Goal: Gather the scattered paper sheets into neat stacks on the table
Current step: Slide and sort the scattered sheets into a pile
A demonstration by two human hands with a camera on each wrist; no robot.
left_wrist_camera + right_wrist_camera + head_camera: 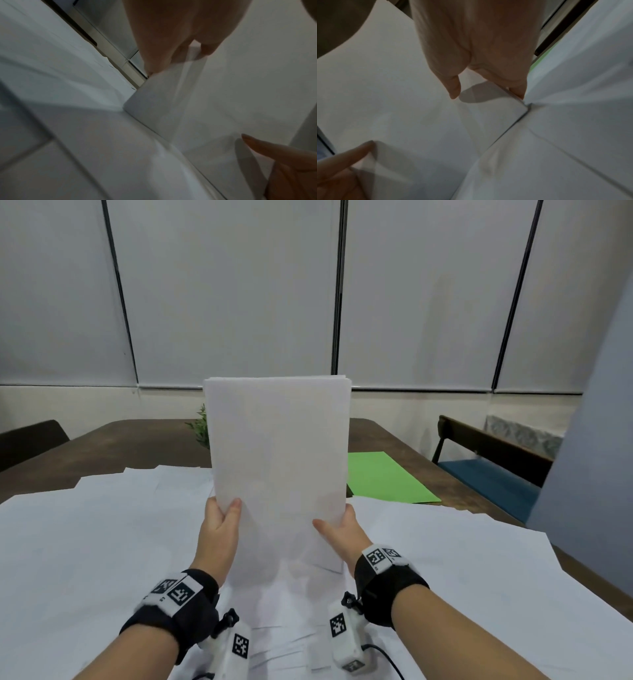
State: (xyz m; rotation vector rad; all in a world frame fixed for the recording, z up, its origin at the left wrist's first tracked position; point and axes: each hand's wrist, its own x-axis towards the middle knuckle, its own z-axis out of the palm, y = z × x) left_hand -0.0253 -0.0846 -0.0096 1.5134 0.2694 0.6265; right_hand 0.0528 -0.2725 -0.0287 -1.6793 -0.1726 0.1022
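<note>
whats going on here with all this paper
A person is tidying loose white paper. Both hands, left hand and right hand, hold a stack of sheets upright by its side edges, its bottom edge on the paper-covered table, likely to square it up. More white sheets lie scattered around, and a green sheet lies flat behind on the right.

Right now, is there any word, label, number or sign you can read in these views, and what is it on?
No readable text anywhere.
Held stack of white sheets: blank on the side facing the camera.
Loose white sheets and green sheet: no print visible.
Wrist bands and wrist cameras: black-and-white square marker patterns only, no words or numbers.
</note>
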